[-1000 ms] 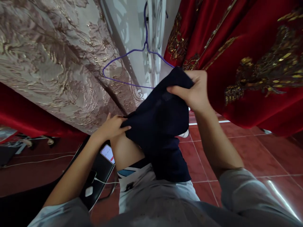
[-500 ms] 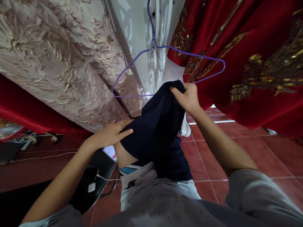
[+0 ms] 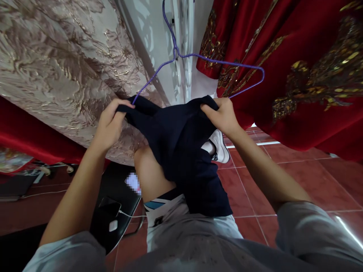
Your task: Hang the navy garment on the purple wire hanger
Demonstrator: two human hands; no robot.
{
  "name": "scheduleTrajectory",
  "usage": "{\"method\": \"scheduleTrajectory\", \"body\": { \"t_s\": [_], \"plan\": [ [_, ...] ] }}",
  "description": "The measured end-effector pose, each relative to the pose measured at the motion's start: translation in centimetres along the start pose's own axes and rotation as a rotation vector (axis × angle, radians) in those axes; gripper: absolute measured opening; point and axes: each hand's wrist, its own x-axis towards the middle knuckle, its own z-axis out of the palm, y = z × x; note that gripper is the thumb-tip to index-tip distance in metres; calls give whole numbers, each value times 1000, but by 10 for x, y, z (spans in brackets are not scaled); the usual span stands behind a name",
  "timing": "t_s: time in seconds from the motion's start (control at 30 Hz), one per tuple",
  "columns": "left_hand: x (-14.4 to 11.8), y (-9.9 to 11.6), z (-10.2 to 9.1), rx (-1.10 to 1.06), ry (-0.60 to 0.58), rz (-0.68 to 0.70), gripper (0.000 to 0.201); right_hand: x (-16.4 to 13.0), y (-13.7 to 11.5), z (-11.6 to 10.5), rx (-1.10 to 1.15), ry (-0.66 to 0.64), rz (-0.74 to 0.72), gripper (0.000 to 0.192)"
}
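Dark navy garment (image 3: 181, 151) held spread at centre frame, lower part draped over the raised knee. Left hand (image 3: 109, 122) fingers pinched on its upper left edge; right hand (image 3: 224, 117) fingers gripping the upper right edge. Purple hanger (image 3: 198, 56) directly above, red embroidered cloth (image 3: 297, 68) at right.

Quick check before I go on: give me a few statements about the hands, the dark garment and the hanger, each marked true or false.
1. Both hands grip the dark garment. True: the left hand and right hand each pinch its top edge.
2. The purple hanger lies on the floor. False: it hangs above the garment.
3. The garment is bright red. False: it is dark navy; the red cloth hangs to the right.
4. A white shoe shows behind the garment. True.
5. The floor tiles are red. True.
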Motion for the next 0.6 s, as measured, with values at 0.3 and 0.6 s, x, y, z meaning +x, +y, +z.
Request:
{"method": "scheduleTrajectory", "body": {
  "t_s": [0.3, 0.6],
  "plan": [
    [54, 36, 30, 201, -51, 216, 30, -20, -8, -21, 8, 17, -224, 32],
    [66, 24, 32, 113, 115, 256, 29, 45, 10, -133, -113, -39, 79, 44]
  ]
}}
